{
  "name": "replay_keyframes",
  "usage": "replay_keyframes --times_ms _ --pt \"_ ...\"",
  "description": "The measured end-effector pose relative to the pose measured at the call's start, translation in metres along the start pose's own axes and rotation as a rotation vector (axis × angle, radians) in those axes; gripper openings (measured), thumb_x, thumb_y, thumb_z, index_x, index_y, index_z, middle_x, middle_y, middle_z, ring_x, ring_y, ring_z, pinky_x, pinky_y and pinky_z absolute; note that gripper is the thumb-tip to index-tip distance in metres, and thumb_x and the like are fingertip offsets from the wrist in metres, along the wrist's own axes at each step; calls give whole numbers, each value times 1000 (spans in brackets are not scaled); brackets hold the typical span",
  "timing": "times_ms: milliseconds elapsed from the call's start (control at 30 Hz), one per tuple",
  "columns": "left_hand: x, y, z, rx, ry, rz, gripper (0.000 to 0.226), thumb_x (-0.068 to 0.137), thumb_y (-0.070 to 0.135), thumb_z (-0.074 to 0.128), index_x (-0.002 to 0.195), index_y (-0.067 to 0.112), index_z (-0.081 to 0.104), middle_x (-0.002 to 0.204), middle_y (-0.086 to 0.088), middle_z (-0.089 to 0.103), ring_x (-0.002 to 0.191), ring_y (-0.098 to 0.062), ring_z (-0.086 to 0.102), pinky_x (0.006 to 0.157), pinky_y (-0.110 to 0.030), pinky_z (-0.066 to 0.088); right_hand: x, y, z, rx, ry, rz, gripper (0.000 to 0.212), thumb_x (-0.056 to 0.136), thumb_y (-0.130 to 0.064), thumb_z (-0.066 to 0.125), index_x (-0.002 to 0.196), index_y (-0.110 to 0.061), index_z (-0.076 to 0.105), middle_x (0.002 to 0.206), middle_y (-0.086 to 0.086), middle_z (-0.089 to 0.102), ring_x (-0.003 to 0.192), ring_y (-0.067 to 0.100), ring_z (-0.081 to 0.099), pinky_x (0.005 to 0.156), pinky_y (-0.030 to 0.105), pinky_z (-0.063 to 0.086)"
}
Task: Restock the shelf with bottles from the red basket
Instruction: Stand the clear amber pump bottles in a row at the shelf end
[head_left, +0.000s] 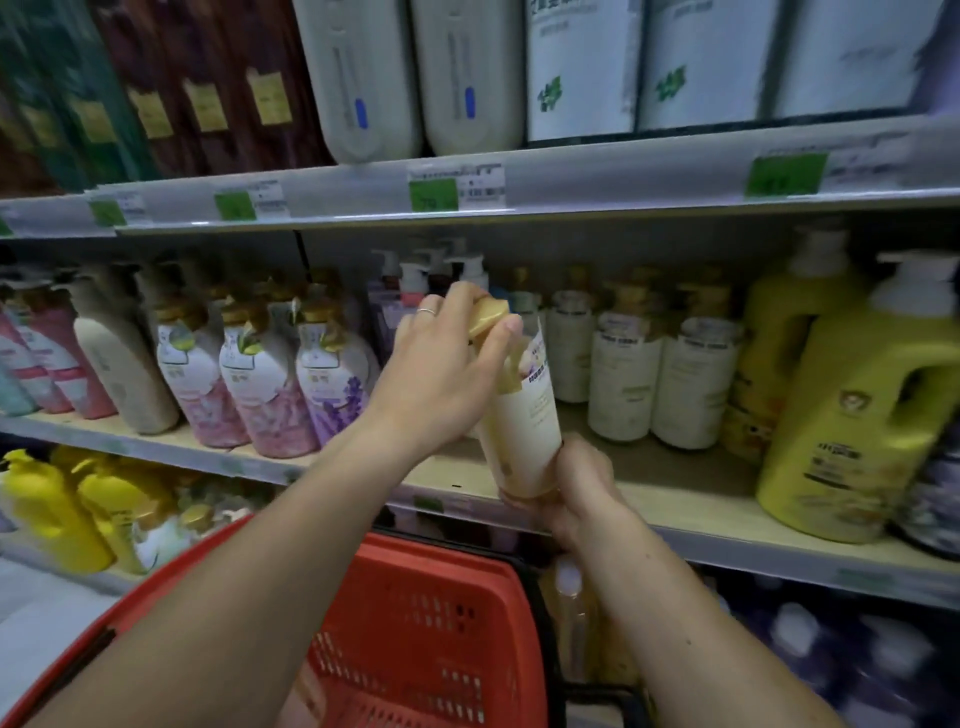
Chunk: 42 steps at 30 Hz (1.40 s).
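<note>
I hold a cream-yellow bottle (524, 415) with a gold cap upright in front of the middle shelf (685, 496). My left hand (447, 364) grips its cap and neck from the left. My right hand (576, 488) cups its base from below. The red basket (431, 623) sits under my forearms at the bottom centre. Its inside is mostly hidden by my arms. Behind the held bottle, a bare gap of shelf board shows between the pink and purple bottles and the white ones.
White bottles with gold caps (654, 374) stand just right of the gap. Large yellow jugs (852, 415) fill the far right. Pink and purple bottles (270, 379) line the left. An upper shelf edge with price tags (457, 187) hangs above.
</note>
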<state>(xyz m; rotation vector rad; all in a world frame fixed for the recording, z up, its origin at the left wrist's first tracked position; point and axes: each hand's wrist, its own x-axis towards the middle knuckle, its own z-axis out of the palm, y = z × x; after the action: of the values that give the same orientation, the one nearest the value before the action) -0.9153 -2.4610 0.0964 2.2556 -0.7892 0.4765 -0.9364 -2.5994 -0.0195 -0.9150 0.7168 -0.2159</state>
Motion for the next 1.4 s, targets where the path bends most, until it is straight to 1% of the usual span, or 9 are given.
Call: replay_keyframes --times_ms 433,567,667,800,967,1033,1133,1233,1400 --pt "59 13 43 148 -161 -54 17 103 30 53 103 16 62 104 -8 67 97 -29 62 83 -43 51 31 -22 -18 -31 115 -34 32 94 -5 35 111 -7 62 108 20 65 93 40 65 79 65 58" --pt "76 10 39 168 -235 -134 20 102 18 53 82 17 55 93 -10 63 79 -24 59 67 -35 47 36 -26 -27 -125 108 -108 33 97 -14 41 122 -6 61 122 17 64 110 35 61 103 53 52" --pt "87 10 44 207 -312 -133 17 102 10 49 110 5 64 108 -14 65 98 -30 62 85 -41 55 35 -30 -39 -530 69 -218 50 88 -18 62 136 -5 56 130 14 63 118 32 59 105 47 50" --pt "93 8 59 225 -382 -41 39 107 22 52 146 20 49 133 -12 62 118 -33 61 101 -43 52 40 -30 -42 -836 -31 -452 83 74 -26 87 147 -23 46 137 3 63 126 25 59 98 34 51" --pt "92 -2 70 48 -315 10 42 107 39 50 147 27 48 142 -5 58 125 -25 57 103 -38 49 48 -25 -37 -964 122 -608 85 70 -48 90 138 -15 50 132 7 65 121 27 63 89 31 53" --pt "78 -10 77 -93 -219 -134 34 104 35 53 134 18 57 129 -4 63 112 -22 60 91 -34 49 48 -22 -32 -977 168 -613 86 69 -53 89 135 -16 50 127 7 67 116 28 65 85 33 55" --pt "30 -26 104 -156 -113 -332 15 97 21 54 108 12 54 113 -12 63 105 -31 60 81 -35 45 42 -13 -25 -1030 279 -581 74 72 -57 85 124 -16 54 110 8 71 102 31 69 69 30 48" --pt "-9 -34 138 -136 -240 -360 14 97 17 57 103 11 45 119 -21 62 114 -38 58 87 -37 45 38 -3 -17 -1079 369 -629 33 84 -40 81 99 -20 58 101 10 73 96 29 72 67 29 44" --pt "3 -39 158 -234 -250 -466 26 98 29 53 102 3 57 123 -25 62 119 -38 55 86 -36 39 44 2 -22 -1165 356 -723 26 99 -14 60 123 -6 61 110 16 70 103 33 68 81 37 51"
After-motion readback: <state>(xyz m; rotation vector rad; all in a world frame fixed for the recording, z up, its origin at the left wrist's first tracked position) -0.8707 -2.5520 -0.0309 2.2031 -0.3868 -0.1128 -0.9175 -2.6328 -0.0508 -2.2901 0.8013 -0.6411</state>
